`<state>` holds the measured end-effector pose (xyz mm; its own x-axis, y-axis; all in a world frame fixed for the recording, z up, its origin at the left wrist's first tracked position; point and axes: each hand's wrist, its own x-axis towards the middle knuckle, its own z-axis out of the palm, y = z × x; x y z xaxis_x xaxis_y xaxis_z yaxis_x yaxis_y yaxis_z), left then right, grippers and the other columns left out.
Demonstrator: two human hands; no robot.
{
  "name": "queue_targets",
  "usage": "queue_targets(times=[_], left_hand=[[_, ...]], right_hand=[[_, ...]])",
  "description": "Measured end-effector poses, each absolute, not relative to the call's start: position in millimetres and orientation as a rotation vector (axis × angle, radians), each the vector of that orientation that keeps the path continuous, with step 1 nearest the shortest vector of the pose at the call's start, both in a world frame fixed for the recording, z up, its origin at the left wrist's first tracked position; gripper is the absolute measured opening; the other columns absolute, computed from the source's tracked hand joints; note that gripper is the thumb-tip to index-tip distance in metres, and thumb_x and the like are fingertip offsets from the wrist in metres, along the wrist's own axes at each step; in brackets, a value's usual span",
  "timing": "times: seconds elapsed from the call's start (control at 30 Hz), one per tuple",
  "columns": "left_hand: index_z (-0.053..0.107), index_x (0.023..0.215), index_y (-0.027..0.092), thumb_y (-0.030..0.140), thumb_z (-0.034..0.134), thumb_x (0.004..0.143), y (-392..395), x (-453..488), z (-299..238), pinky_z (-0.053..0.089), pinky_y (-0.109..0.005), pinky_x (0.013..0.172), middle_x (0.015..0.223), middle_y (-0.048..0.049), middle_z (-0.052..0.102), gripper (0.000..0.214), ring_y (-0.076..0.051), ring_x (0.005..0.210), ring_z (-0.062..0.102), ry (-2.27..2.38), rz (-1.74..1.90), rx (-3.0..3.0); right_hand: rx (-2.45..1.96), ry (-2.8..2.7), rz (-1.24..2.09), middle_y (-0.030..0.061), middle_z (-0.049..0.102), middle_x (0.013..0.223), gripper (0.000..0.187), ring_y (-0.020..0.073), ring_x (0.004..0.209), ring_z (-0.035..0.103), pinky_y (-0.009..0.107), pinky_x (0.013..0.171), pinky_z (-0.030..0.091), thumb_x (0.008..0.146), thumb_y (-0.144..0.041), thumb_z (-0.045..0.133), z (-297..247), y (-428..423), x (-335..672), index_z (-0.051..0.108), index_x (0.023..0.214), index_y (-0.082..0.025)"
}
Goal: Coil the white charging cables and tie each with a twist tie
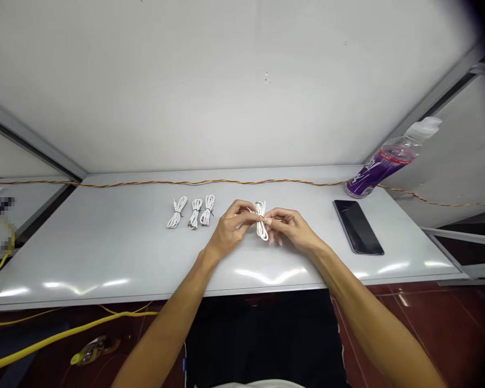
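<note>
Between my hands, just over the table (pixel 121 242), is a coiled white cable (pixel 262 230) bundled at its middle. My left hand (pixel 235 222) pinches the bundle from the left side, fingers closed. From the right, my right hand (pixel 288 225) has thumb and forefinger pressed together at the middle of the coil, where a dark tie seems to be; the tie is mostly hidden by the fingertips. Left of my hands lie three more white cable bundles, each with a dark tie: one cable (pixel 177 212), a second (pixel 195 214) and a third (pixel 207 210).
A black smartphone (pixel 358 227) lies on the right. Behind it a purple-labelled bottle (pixel 382 164) stands near the corner. A twisted red-and-yellow wire (pixel 178 182) runs along the back by the white panel (pixel 210 97). Below the left edge hangs a yellow cable (pixel 73 333); a bottle (pixel 94 350) lies on the floor.
</note>
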<state>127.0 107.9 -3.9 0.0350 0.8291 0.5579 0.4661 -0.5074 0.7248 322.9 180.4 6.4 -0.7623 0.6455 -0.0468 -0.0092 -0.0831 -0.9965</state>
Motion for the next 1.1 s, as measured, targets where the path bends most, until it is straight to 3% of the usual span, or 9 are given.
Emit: queue_targets(times=[0.07,0.17,0.27,0.4,0.53,0.67,0.87,1.1], left_hand=[[0.072,0.106,0.025,0.029,0.058,0.092,107,128,-1,0.054,-0.032,0.085,0.110,-0.0069,0.058,0.020,-0.016,0.095,0.063,1.338,1.475,1.800],[0.061,0.127,0.023,0.046,0.051,0.093,108,129,4,0.058,-0.034,0.073,0.094,-0.0068,0.065,0.043,-0.018,0.081,0.068,1.323,1.391,1.373],[0.061,0.123,0.016,0.059,0.053,0.088,109,129,4,0.058,-0.036,0.063,0.083,-0.0080,0.070,0.056,-0.021,0.068,0.070,1.288,1.202,1.125],[0.061,0.122,0.017,0.049,0.068,0.081,110,130,2,0.054,-0.036,0.083,0.100,-0.0103,0.073,0.053,-0.024,0.094,0.069,1.313,1.155,1.252],[0.061,0.125,0.020,0.045,0.066,0.084,110,130,1,0.050,-0.036,0.090,0.108,-0.0093,0.073,0.049,-0.023,0.099,0.068,1.321,1.170,1.319],[0.061,0.125,0.019,0.041,0.065,0.085,111,131,1,0.048,-0.036,0.092,0.105,-0.0090,0.073,0.045,-0.022,0.097,0.067,1.311,1.219,1.352],[0.062,0.122,0.018,0.039,0.069,0.083,113,133,-3,0.047,-0.035,0.091,0.100,-0.0082,0.072,0.045,-0.021,0.095,0.066,1.346,1.333,1.356],[0.060,0.122,0.018,0.043,0.074,0.077,115,129,-9,0.052,-0.030,0.074,0.097,-0.0082,0.070,0.054,-0.018,0.081,0.067,1.406,1.354,1.198]], right_hand=[[-0.698,-1.750,1.834,0.0026,0.065,0.081,0.030,0.0147,0.057,0.065,0.023,0.043,0.044,0.085,-0.048,0.064,7,181,323,0.063,0.091,-0.019],[-0.740,-1.804,1.680,0.0029,0.064,0.084,0.028,0.0142,0.058,0.063,0.024,0.044,0.045,0.087,-0.048,0.061,6,180,323,0.063,0.091,-0.020],[-0.751,-1.938,1.495,0.0031,0.066,0.086,0.025,0.0138,0.060,0.061,0.025,0.050,0.047,0.090,-0.044,0.056,3,177,322,0.065,0.091,-0.020],[-0.734,-2.060,1.386,0.0015,0.067,0.083,0.023,0.0130,0.060,0.058,0.026,0.058,0.047,0.092,-0.040,0.054,0,174,320,0.067,0.093,-0.022],[-0.742,-2.053,1.431,0.0001,0.064,0.078,0.023,0.0120,0.057,0.057,0.025,0.056,0.044,0.093,-0.040,0.053,-2,174,319,0.066,0.093,-0.021],[-0.735,-2.001,1.484,0.0003,0.062,0.081,0.022,0.0113,0.057,0.058,0.025,0.056,0.046,0.092,-0.040,0.054,-2,174,318,0.064,0.092,-0.020],[-0.773,-1.900,1.653,0.0019,0.062,0.080,0.031,0.0123,0.056,0.059,0.021,0.041,0.040,0.089,-0.049,0.058,0,176,319,0.064,0.093,-0.019],[-0.843,-1.845,1.701,0.0021,0.062,0.077,0.040,0.0114,0.056,0.054,0.018,0.035,0.035,0.079,-0.053,0.069,-5,177,315,0.063,0.099,-0.019]])
